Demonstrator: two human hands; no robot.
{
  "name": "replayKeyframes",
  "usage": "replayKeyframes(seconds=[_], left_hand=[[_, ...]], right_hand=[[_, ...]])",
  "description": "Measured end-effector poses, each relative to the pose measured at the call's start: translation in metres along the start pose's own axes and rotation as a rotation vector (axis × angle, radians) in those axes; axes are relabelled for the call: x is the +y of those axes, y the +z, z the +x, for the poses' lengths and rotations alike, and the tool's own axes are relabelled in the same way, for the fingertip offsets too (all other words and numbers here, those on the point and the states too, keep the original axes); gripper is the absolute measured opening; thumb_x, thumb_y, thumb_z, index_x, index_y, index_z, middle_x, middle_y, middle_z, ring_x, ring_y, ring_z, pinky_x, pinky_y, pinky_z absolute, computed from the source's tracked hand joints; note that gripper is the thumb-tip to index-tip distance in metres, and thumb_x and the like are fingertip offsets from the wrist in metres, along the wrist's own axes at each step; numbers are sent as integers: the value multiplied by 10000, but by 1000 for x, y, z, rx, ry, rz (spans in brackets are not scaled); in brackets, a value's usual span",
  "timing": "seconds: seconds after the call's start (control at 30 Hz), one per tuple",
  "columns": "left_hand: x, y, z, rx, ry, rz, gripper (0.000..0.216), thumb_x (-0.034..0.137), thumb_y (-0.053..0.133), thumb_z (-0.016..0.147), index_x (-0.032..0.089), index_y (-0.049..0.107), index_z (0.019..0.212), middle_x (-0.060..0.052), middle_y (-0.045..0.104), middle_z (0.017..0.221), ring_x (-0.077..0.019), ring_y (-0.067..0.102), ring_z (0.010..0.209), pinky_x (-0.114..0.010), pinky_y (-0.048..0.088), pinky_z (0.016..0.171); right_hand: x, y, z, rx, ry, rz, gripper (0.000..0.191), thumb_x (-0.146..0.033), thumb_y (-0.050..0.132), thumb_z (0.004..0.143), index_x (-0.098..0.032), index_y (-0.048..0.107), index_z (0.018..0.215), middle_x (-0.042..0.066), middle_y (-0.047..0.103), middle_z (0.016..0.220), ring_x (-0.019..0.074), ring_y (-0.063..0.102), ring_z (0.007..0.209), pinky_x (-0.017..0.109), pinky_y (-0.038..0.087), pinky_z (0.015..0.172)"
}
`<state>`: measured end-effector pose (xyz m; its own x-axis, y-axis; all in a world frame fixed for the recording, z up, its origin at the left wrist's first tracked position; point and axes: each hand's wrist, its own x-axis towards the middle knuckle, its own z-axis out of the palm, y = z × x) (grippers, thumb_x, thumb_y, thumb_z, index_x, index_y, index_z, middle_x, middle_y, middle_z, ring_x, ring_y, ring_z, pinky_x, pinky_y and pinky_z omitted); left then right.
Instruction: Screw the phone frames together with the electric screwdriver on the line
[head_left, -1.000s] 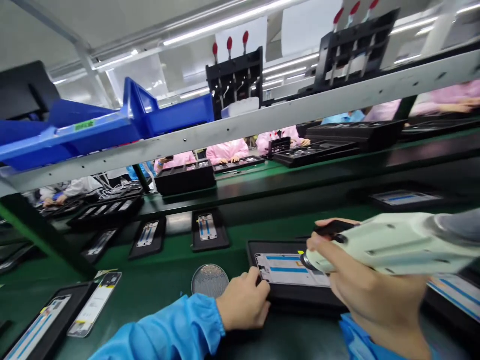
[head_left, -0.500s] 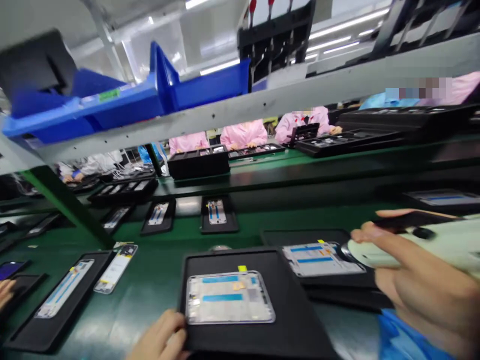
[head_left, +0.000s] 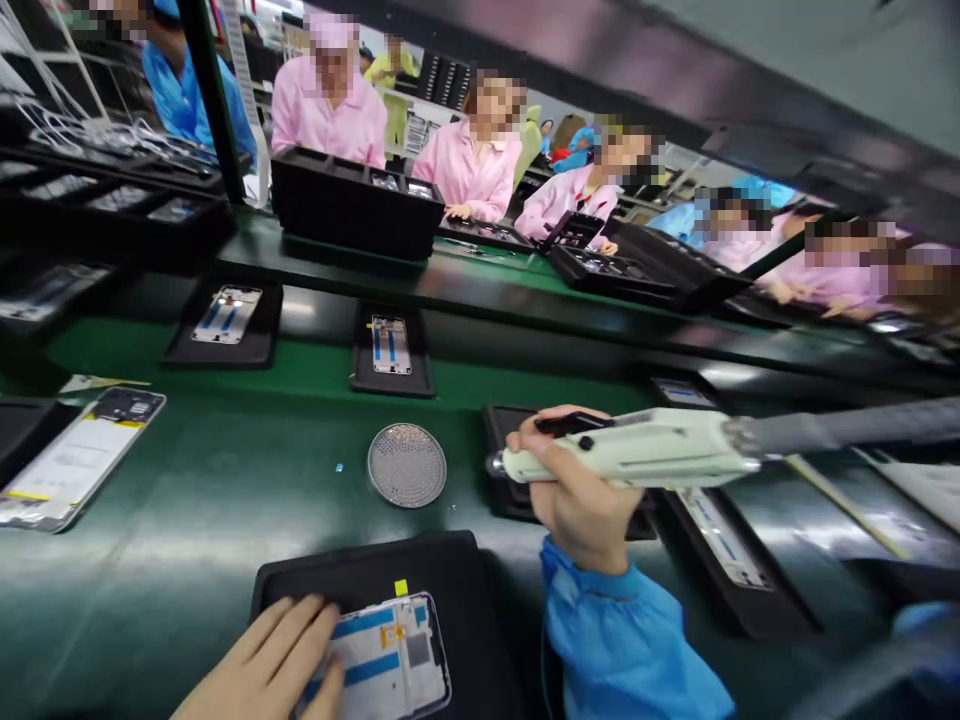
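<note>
My left hand (head_left: 274,650) lies with its fingers outstretched over the left end of a phone frame (head_left: 420,650). Silver, with blue strips and a yellow tab, that frame rests in a black tray (head_left: 360,565) at the near edge of the view. My right hand (head_left: 581,490) is wrapped round a pale green electric screwdriver (head_left: 637,447), held level with its tip pointing left. The tip is over another black tray (head_left: 501,425), partly hidden by the hand. Left of the tip sits a round dish (head_left: 407,465) of small parts, likely screws.
Further trays with phone frames stand on the green bench, including a tray (head_left: 780,605) at right and a tray (head_left: 420,380) at the back. A white-backed phone part (head_left: 75,465) lies at left. Across the bench, people in pink work behind stacked black trays (head_left: 352,215).
The view has tilted down, bringing the dish into sight. My left hand has moved from the tray's edge onto the phone frame. The screwdriver stays in my right hand, now held nearly level.
</note>
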<state>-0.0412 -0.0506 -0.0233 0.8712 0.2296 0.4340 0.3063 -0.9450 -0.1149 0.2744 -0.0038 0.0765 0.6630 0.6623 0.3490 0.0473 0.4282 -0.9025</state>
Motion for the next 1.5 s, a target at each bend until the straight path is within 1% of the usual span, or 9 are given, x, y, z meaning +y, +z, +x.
replayKeyframes(seconds=[0.07, 0.17, 0.27, 0.43, 0.73, 1.03, 1.17, 1.37, 1.5], left_hand=[[-9, 4, 23, -8, 40, 1, 187, 329, 574, 908, 241, 639, 1060, -114, 709, 1122, -324, 640, 1077, -479, 481, 921], [-12, 15, 38, -12, 48, -84, 277, 434, 649, 864, 247, 632, 1068, -93, 713, 1136, -347, 626, 1110, -505, 456, 950], [-13, 25, 37, 0, 69, -166, 305, 464, 667, 849, 242, 647, 1058, -64, 721, 1130, -324, 624, 1130, -465, 455, 966], [-9, 35, 30, 11, 75, -256, 203, 362, 637, 884, 235, 668, 1040, -38, 736, 1086, -223, 652, 1068, -359, 465, 929], [-6, 33, 41, 35, 13, -250, 149, 364, 663, 869, 245, 663, 958, 27, 754, 1004, -176, 659, 990, -323, 417, 887], [-7, 31, 39, -30, 68, -241, 175, 341, 600, 910, 222, 660, 1022, -21, 730, 1073, -202, 637, 1039, -365, 377, 930], [-7, 30, 38, -61, 89, -258, 228, 363, 635, 892, 213, 668, 1060, -35, 729, 1104, -223, 641, 1056, -381, 390, 940], [-6, 29, 40, -38, 58, -256, 286, 410, 721, 816, 218, 677, 1023, -21, 740, 1093, -225, 653, 1042, -366, 402, 946], [-6, 29, 39, -60, 79, -264, 266, 373, 684, 854, 206, 671, 1060, -42, 735, 1108, -227, 655, 1044, -373, 413, 929]], right_hand=[[15, 15, -6, -67, 65, -10, 220, -153, 737, 611, -189, 619, 794, -36, 586, 657, 128, 583, 583, 311, 500, 559], [37, 37, -10, -145, 123, -23, 223, -186, 725, 652, -198, 602, 839, -43, 570, 650, 125, 575, 584, 305, 494, 557], [55, 51, -12, -184, 146, -45, 230, -187, 720, 682, -205, 599, 877, -46, 570, 667, 123, 581, 603, 306, 504, 579], [73, 59, -16, -235, 170, -52, 196, -195, 715, 730, -208, 601, 889, -42, 578, 691, 123, 593, 626, 321, 521, 619], [79, 61, -16, -234, 182, -31, 177, -142, 715, 724, -193, 605, 852, -49, 563, 656, 120, 592, 613, 310, 515, 601], [82, 62, -15, -228, 175, 1, 165, -116, 698, 726, -190, 608, 843, -44, 571, 665, 114, 582, 612, 303, 502, 597], [81, 62, -15, -229, 184, 24, 175, -111, 705, 716, -187, 607, 840, -35, 592, 683, 114, 580, 614, 297, 491, 584], [80, 65, -16, -202, 185, 35, 180, -134, 719, 697, -183, 617, 836, -48, 558, 631, 112, 575, 593, 298, 500, 581], [81, 64, -16, -195, 183, 21, 179, -140, 721, 698, -184, 610, 832, -42, 569, 652, 115, 581, 597, 301, 501, 580]])
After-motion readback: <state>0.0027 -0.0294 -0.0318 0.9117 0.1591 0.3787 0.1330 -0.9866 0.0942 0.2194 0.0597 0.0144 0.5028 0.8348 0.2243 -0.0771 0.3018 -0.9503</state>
